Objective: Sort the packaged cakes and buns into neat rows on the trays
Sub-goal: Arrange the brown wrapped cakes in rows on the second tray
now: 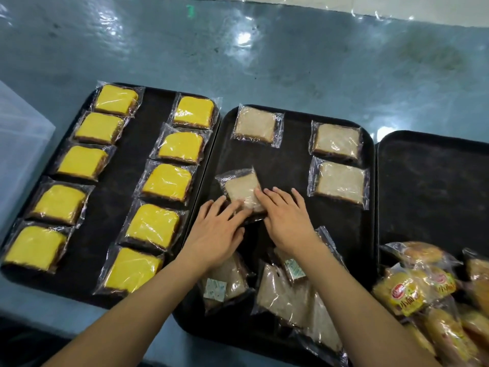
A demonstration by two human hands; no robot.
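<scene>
Three black trays lie side by side. The left tray (156,107) carries two neat columns of several yellow packaged cakes (168,181). On the middle tray (293,165) three pale brown packaged cakes (337,182) lie flat in place. A fourth pale cake (242,188) sits tilted near the tray's centre. My left hand (215,234) and my right hand (287,215) rest on its near end with straight fingers, one on each side. Several loose pale cakes (280,295) are piled at the tray's near edge under my forearms.
The right tray (434,186) has a heap of orange-labelled packaged buns (415,290) at its near end. A translucent plastic box (18,144) stands at the far left. Blue-green glossy surface lies beyond the trays.
</scene>
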